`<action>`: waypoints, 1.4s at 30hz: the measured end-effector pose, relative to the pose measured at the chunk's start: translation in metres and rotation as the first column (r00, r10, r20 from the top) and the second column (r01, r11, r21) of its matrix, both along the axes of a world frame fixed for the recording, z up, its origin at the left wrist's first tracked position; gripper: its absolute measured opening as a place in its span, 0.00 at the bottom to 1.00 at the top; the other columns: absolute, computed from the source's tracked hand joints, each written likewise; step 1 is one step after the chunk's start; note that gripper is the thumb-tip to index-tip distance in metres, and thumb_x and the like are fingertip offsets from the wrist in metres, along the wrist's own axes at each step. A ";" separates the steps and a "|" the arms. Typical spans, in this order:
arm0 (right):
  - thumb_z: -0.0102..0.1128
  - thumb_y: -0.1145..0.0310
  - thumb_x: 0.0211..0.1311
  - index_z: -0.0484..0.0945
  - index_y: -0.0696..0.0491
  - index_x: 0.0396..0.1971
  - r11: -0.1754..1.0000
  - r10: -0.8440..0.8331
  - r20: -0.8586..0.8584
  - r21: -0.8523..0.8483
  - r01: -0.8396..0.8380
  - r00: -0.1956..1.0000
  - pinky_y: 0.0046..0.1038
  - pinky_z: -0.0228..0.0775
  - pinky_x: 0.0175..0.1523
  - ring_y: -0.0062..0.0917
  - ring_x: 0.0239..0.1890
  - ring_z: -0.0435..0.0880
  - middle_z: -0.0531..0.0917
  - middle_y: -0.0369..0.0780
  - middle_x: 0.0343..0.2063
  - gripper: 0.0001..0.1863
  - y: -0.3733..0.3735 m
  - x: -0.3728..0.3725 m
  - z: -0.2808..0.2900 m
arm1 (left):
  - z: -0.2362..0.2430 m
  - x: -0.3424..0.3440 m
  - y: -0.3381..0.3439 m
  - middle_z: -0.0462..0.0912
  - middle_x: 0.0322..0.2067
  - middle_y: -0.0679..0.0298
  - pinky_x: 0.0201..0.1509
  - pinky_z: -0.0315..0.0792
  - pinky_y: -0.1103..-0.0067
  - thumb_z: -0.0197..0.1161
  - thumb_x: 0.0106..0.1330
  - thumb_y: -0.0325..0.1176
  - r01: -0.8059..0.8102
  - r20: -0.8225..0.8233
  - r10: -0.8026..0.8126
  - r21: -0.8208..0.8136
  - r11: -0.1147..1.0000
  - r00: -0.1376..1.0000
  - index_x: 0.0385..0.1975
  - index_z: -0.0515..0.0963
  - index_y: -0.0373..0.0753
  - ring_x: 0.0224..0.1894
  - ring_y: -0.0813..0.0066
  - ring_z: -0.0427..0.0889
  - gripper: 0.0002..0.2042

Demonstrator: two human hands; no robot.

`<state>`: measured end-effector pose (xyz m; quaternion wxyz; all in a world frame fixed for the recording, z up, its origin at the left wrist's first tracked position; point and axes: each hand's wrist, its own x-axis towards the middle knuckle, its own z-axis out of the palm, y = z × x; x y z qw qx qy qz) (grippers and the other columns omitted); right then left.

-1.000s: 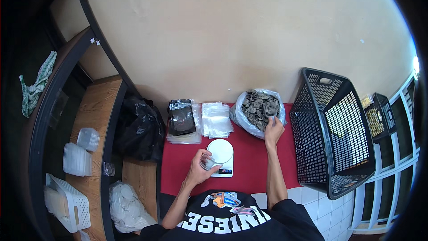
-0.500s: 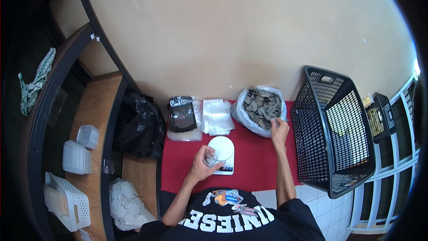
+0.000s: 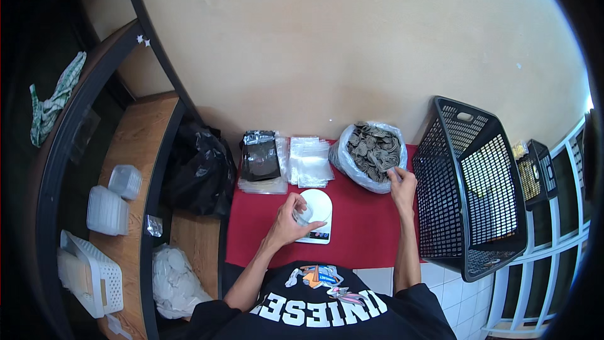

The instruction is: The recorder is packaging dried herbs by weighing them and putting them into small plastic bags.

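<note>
My left hand (image 3: 291, 220) curls round a clear cup (image 3: 302, 215) over the white digital scale (image 3: 320, 204). My right hand (image 3: 402, 186) is closed at the near right rim of a plastic-lined bag (image 3: 346, 164) full of dark, ridged, flat pieces (image 3: 371, 145); I cannot make out whether it grips the rim or something small and pale. Behind the scale lie stacked clear bags (image 3: 308, 160) and dark pouches (image 3: 258, 154) on the red cloth (image 3: 358, 226).
A tall black mesh basket (image 3: 440, 195) stands close on the right, a smaller crate (image 3: 541, 170) beyond it. Wooden shelves (image 3: 141, 145) on the left hold clear containers (image 3: 108, 211) and a white basket (image 3: 107, 283). A black sack (image 3: 195, 176) sits beside the cloth.
My right hand has moved rightward along the bag's rim and off the dark pieces. My left hand stays round the cup at the scale. The view has shifted slightly.
</note>
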<state>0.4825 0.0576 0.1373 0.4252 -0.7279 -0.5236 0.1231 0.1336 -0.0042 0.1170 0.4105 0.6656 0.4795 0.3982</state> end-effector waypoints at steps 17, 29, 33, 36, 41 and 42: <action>0.72 0.72 0.59 0.86 0.65 0.44 0.622 0.758 -0.009 -0.291 -0.727 0.652 0.39 0.79 0.45 0.44 0.38 0.89 0.87 0.55 0.34 0.16 -0.063 -0.092 0.138 | 0.038 0.025 0.014 0.78 0.40 0.59 0.49 0.63 0.66 0.84 0.44 0.42 0.047 -0.260 0.037 0.312 0.949 0.965 0.44 0.72 0.39 0.45 0.59 0.78 0.31; 0.68 0.70 0.58 0.85 0.62 0.27 0.681 0.719 0.270 -0.454 -0.574 0.640 0.47 0.80 0.43 0.51 0.33 0.86 0.84 0.55 0.25 0.09 -0.080 -0.126 0.169 | 0.044 0.040 0.001 0.79 0.41 0.56 0.51 0.64 0.65 0.80 0.44 0.34 0.059 -0.210 0.008 0.313 0.948 0.978 0.47 0.71 0.38 0.47 0.55 0.78 0.30; 0.69 0.70 0.58 0.85 0.62 0.28 0.715 0.691 0.325 -0.439 -0.544 0.645 0.47 0.80 0.42 0.50 0.33 0.87 0.85 0.54 0.27 0.09 -0.087 -0.125 0.176 | 0.046 0.041 -0.002 0.80 0.43 0.56 0.55 0.65 0.64 0.81 0.45 0.34 0.072 -0.103 -0.051 0.208 0.975 0.993 0.48 0.71 0.38 0.49 0.56 0.79 0.31; 0.70 0.69 0.58 0.85 0.61 0.27 0.698 0.707 0.362 -0.496 -0.517 0.608 0.46 0.80 0.42 0.49 0.33 0.87 0.85 0.53 0.27 0.10 -0.086 -0.124 0.173 | 0.051 0.044 -0.005 0.80 0.43 0.57 0.56 0.65 0.65 0.81 0.46 0.34 0.119 -0.140 -0.096 0.167 0.979 0.986 0.48 0.71 0.39 0.49 0.56 0.79 0.31; 0.71 0.69 0.58 0.85 0.62 0.27 0.729 0.679 0.402 -0.468 -0.500 0.615 0.45 0.80 0.42 0.48 0.33 0.88 0.85 0.53 0.27 0.10 -0.098 -0.124 0.183 | 0.044 0.042 -0.008 0.79 0.43 0.56 0.56 0.65 0.64 0.81 0.46 0.33 0.114 -0.108 -0.096 0.168 0.979 0.990 0.48 0.69 0.38 0.49 0.54 0.78 0.31; 0.71 0.69 0.58 0.85 0.62 0.27 0.728 0.679 0.399 -0.468 -0.501 0.615 0.45 0.80 0.42 0.48 0.33 0.88 0.85 0.53 0.27 0.10 -0.098 -0.123 0.185 | 0.044 0.041 -0.009 0.78 0.43 0.55 0.56 0.66 0.64 0.81 0.46 0.33 0.123 -0.102 -0.104 0.195 0.973 0.989 0.47 0.69 0.38 0.48 0.54 0.77 0.31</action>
